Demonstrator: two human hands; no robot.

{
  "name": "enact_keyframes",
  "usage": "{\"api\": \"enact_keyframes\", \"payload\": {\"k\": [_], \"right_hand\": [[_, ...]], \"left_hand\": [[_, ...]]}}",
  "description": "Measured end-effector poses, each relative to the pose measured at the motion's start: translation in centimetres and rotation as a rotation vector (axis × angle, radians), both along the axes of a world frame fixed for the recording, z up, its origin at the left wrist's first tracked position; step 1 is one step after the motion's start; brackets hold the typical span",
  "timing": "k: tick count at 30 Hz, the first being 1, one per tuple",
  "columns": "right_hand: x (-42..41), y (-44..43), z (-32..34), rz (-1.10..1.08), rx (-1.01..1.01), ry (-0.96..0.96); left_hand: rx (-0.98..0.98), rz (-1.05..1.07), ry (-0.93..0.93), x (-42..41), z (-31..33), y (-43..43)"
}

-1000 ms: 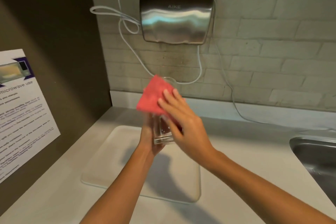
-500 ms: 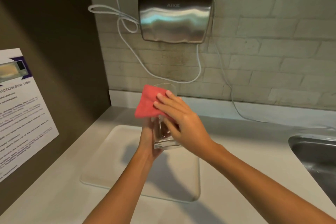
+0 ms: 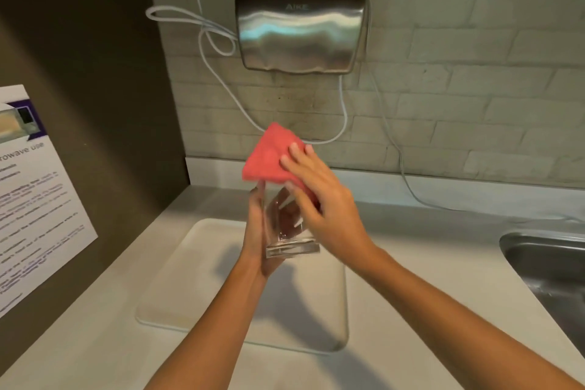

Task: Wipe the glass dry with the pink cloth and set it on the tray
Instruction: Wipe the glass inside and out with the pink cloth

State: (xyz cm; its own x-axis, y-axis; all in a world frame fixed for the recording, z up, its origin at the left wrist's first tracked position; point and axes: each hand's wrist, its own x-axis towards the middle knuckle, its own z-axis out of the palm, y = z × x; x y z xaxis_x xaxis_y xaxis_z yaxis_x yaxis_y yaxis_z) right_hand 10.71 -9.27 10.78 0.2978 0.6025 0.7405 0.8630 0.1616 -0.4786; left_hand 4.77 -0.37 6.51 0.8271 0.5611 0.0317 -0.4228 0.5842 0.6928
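A clear drinking glass (image 3: 286, 233) is held in the air above the white tray (image 3: 202, 269), thick base toward me and mouth tilted away. My left hand (image 3: 254, 231) grips its left side from behind. The pink cloth (image 3: 269, 157) is draped over the glass's upper part and mouth. My right hand (image 3: 319, 199) presses the cloth against the glass's right side, fingers spread flat on it. The rim of the glass is hidden under the cloth.
The tray lies on a pale counter (image 3: 427, 279). A steel sink (image 3: 550, 266) is at the right edge. A metal hand dryer (image 3: 300, 25) hangs on the tiled wall with white cables (image 3: 392, 142) trailing down. A printed notice (image 3: 31, 193) is on the brown left wall.
My right hand and the cloth slid down the glass, then back up toward its mouth. The glass stays held in my left hand above the tray.
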Motion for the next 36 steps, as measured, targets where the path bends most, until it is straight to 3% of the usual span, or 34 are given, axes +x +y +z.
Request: {"api": "enact_keyframes", "payload": {"k": [2, 5, 7, 15, 20, 25, 32, 36], "right_hand": [[0.5, 1.1, 1.1, -0.066, -0.013, 0.012], [0.2, 1.2, -0.4, -0.089, -0.029, -0.283], [-0.3, 0.6, -1.6, -0.051, -0.051, -0.375], [1.4, 2.5, 2.0, -0.16, -0.118, -0.364], [0.3, 1.1, 0.3, -0.13, -0.091, -0.436], [1.4, 1.3, 0.3, -0.125, -0.129, -0.186], [1.0, 0.1, -0.9, -0.111, -0.087, -0.359], [1.4, 0.2, -0.2, -0.125, -0.079, -0.194]], "left_hand": [[0.012, -0.02, 0.0, 0.3, 0.6, -0.3], [0.002, -0.004, -0.009, 0.3, 0.4, 0.1], [0.001, 0.012, 0.008, 0.0, -0.2, 0.1], [0.143, -0.05, 0.06, 0.2, 0.9, -0.3], [0.179, -0.046, 0.066, -0.3, 0.1, -0.4], [0.198, -0.055, 0.095, -0.2, -0.2, -0.5], [0.174, -0.046, 0.072, -0.2, -0.6, -0.2], [0.123, -0.099, 0.007, -0.1, -0.8, -0.4]]}}
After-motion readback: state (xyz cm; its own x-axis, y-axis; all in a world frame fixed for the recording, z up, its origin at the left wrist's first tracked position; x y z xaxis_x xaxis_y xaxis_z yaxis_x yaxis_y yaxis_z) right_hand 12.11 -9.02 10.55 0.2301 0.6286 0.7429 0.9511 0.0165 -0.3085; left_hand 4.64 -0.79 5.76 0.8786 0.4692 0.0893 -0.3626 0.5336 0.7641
